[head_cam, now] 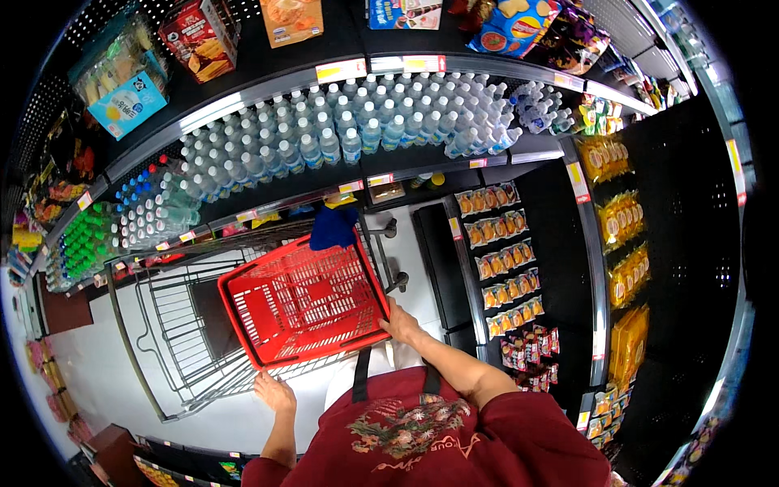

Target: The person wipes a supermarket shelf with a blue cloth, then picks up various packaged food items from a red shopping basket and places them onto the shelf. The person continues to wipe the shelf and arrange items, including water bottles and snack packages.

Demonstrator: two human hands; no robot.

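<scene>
A red plastic shopping basket (319,289) with slotted walls lies in front of me, over a grey wire shopping cart (173,322). Whether the cart bears its full weight I cannot tell. My right hand (401,321) grips the basket's rim at the near right corner. At the near left corner, my left hand (275,391) has its fingers curled at the rim, partly hidden from above. A dark blue cloth (333,229) hangs over the far right corner of the basket. Nothing shows inside the basket.
Beyond the cart, a black shelf holds rows of water bottles (328,146) and green-capped bottles (85,243). Snack packets and boxes (201,39) stand above. Packaged breads (505,252) and yellow packs (621,222) line the right shelves. White floor (103,365) shows at left.
</scene>
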